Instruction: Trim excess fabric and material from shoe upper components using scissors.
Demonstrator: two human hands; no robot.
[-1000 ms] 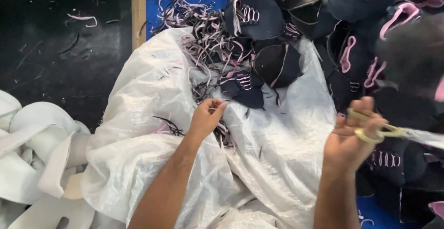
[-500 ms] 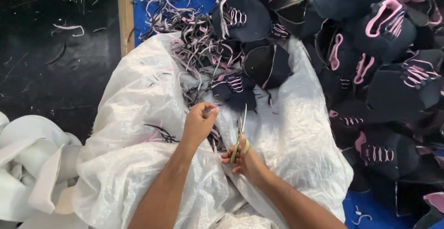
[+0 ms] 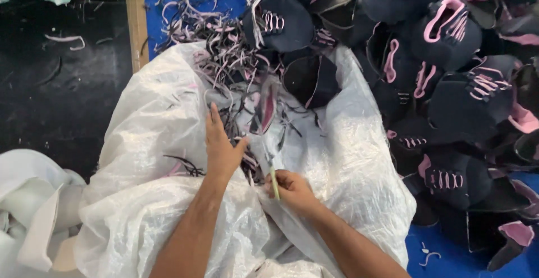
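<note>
the left hand (image 3: 220,146) lies flat, fingers extended, on the white woven sack (image 3: 314,165) at centre frame, touching the dark and pink trimmings (image 3: 224,64) at 12 o'clock. the right hand (image 3: 292,188), closed on yellow-handled scissors (image 3: 268,153), sits at 3 o'clock of the left. dark shoe uppers (image 3: 449,87) with pink linings are heaped at 2 o'clock.

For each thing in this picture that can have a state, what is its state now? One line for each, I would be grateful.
Left hand: open, fingers spread, lying flat on the strips.
Right hand: closed around the scissors' handle.
Small scissors with pale green handle: held, pointing up; blades blurred.
White woven plastic sack: spread out, crumpled.
Thin dark and pink trimmed strips: loose, tangled in a heap.
Dark navy and pink shoe uppers: piled, overlapping.
</note>
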